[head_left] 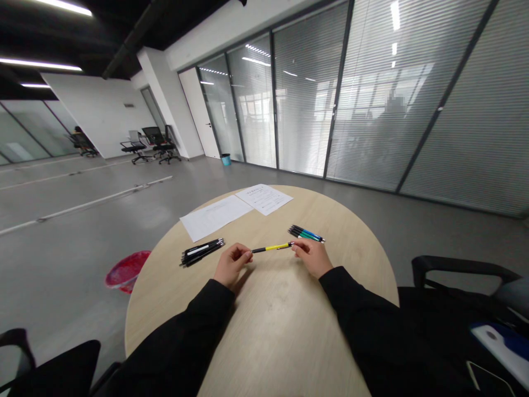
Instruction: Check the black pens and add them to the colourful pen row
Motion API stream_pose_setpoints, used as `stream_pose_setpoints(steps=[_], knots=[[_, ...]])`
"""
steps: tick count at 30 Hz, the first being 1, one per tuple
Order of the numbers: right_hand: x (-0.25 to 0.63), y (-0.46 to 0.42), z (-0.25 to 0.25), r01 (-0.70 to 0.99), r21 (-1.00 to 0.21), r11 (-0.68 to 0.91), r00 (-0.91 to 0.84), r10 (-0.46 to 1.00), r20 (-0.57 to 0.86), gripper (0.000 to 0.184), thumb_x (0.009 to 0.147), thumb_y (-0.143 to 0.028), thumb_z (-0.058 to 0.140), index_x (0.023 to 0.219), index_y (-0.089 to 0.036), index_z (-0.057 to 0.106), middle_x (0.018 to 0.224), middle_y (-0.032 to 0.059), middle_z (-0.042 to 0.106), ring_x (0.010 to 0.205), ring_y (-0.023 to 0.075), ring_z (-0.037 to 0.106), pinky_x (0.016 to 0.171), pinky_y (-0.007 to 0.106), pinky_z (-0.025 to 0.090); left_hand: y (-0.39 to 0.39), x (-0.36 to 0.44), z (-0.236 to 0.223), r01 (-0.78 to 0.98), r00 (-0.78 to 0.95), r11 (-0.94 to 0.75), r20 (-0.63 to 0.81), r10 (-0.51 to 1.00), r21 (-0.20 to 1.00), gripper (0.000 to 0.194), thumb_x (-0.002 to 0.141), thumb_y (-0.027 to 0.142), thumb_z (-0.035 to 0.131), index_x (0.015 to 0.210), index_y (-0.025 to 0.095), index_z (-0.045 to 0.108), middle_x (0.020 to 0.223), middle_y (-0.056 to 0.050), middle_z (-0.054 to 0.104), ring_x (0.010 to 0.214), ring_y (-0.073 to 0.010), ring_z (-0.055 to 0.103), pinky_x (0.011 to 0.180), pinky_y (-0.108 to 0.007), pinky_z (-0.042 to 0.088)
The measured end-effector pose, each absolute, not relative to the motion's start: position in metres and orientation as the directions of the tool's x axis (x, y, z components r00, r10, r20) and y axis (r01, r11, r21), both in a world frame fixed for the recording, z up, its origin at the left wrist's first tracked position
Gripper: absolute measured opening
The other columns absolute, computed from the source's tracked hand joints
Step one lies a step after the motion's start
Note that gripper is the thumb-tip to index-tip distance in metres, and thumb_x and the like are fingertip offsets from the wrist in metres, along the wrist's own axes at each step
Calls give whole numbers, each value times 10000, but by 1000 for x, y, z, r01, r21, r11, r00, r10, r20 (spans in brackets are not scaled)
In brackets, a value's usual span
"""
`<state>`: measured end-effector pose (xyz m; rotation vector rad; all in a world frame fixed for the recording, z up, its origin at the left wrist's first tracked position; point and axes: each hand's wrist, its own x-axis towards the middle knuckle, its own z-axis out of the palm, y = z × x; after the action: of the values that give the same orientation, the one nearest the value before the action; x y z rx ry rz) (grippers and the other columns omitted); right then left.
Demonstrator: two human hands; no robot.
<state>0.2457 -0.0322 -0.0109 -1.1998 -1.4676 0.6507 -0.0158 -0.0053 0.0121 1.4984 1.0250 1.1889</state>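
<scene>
Your left hand (233,264) is pinching the black end of a yellow-and-black pen (273,248) between thumb and fingers, while your right hand (314,257) is gripping the opposite end the same way. Both hands are turning inward, with your forearms reaching forward in black sleeves (177,333). The pen is stretching sideways between them, nearly level, its right end sitting slightly higher in view; yellow is covering the middle of the barrel. It seems to be hovering just above the round table (276,322), but this angle is leaving that gap unclear.

Just beyond your right hand, a group of blue, green and black pens (306,232) is lying; to the left of your left hand, a bunch of black pens (202,255) is resting. Farther out, two sheets of paper (219,216) are lying near the far rim. The table's curved edge is running well outside both hands, and bare wood is spreading between your sleeves.
</scene>
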Motion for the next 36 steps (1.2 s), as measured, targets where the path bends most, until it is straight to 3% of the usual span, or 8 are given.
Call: stream_pose_setpoints(steps=[4,8,36], knots=[[249,-39,1,567,-699,435,-33,861,508,197,885,-282,534,904,-190,707,841,60,708,741,186,625,692,295,483,-5,-16,12,41,187,-224,213,959,974,226,726,329,742,740,151,602,635,5,639,597,-119,592,606,-253,486],[251,-42,9,645,-610,460,-96,841,532,197,906,-259,508,900,-192,693,854,66,696,773,196,607,708,297,441,-4,-17,12,35,196,-227,216,957,973,227,729,332,739,741,153,599,639,3,639,599,-118,589,607,-254,487],[254,-39,8,611,-658,440,-143,879,455,262,933,-271,457,738,-198,616,716,16,627,686,164,552,641,257,363,-5,-16,14,65,230,-252,231,945,966,227,731,343,733,755,158,604,660,1,633,617,-125,585,613,-248,475]])
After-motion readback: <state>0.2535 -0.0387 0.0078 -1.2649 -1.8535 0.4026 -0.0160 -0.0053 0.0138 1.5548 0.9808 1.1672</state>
